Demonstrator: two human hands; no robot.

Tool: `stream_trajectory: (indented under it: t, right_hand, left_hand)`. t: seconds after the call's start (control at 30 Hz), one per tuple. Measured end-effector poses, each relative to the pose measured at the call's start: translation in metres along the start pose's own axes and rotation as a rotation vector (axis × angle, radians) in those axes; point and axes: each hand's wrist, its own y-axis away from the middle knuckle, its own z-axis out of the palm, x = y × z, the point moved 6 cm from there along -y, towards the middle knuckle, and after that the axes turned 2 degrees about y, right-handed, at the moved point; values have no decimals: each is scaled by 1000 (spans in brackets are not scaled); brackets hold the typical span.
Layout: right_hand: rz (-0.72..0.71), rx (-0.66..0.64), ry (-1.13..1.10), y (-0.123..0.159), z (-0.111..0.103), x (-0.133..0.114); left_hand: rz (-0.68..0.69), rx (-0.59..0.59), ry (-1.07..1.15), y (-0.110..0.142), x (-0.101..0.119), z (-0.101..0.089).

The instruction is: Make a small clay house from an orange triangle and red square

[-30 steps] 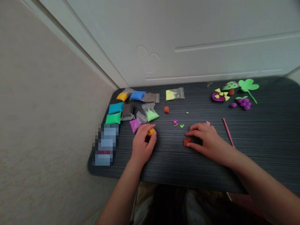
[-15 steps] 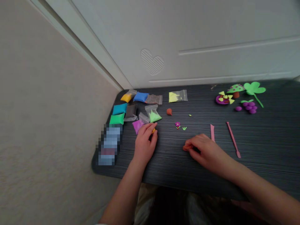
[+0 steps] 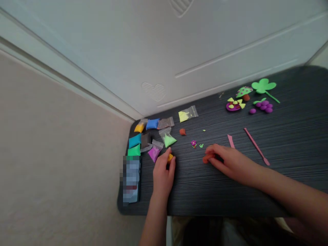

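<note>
My left hand (image 3: 164,172) rests on the dark table with its fingers curled round a small yellow-orange lump of clay (image 3: 170,157), which shows between thumb and forefinger. My right hand (image 3: 229,162) pinches a reddish-brown piece of clay (image 3: 208,159) just above or on the tabletop; I cannot tell which. Beyond the hands lie a tiny purple clay flower (image 3: 193,143) with a short stem and a green grass-like clay bit (image 3: 201,146). A reddish-brown clay lump (image 3: 182,132) sits farther back. Close to my left fingertips is a bag of purple clay (image 3: 155,150).
Several clay bags, among them a blue one (image 3: 153,124), lie at the left, by a phone (image 3: 132,181) with a blurred screen. Right of centre are a pink strip-shaped tool (image 3: 231,141) and a pink stick tool (image 3: 257,147). Clay grapes (image 3: 264,106) and a four-leaf clover (image 3: 263,86) stand behind.
The camera view has tilted, so the table edge slants and the heart on the door appears lower. Both hands keep their clay, with only slight movement over the table.
</note>
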Motion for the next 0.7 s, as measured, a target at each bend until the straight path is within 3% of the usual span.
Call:
stream_trajectory:
  t: [0.4,0.53,0.7]
  right_hand:
    - [-149,-34,55,-1,1,-8]
    - [-148,-24,100,0,0,-7]
    - [-136,12,91,-1,-5,-7]
  left_hand:
    - [87,-74,-231,-23,26,-1]
    - [109,-120,-212,-48,36,7]
    - [141,-213,-135,-85,36,30]
